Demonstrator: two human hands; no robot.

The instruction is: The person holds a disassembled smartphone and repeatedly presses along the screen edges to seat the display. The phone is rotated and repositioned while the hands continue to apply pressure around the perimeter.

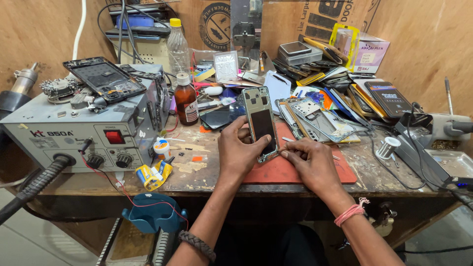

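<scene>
Left hand (240, 151) grasps the lower left edge of an opened phone frame (261, 123), held tilted above the red work mat (315, 173); right hand (309, 160) pinches the frame's lower right corner, fingertips (285, 153) on its rim. Judged risks, left to right of the grip: well to the left, the grey rework station (84, 129), its hose (34, 183) and red wire (106, 178) hanging over the bench edge, could snag a forearm; just left and behind, the brown glass bottle (186, 99) could be tipped by a sweep of the elbow; within the grip, an edge-only hold could let the frame slip or flex; to the right, stacked phone frames (320, 118) and a solder spool (388, 147) crowd the mat. Surface: scarred wooden bench (207, 170), flecked with residue. Room: plywood walls (34, 34), cardboard sheet behind.
</scene>
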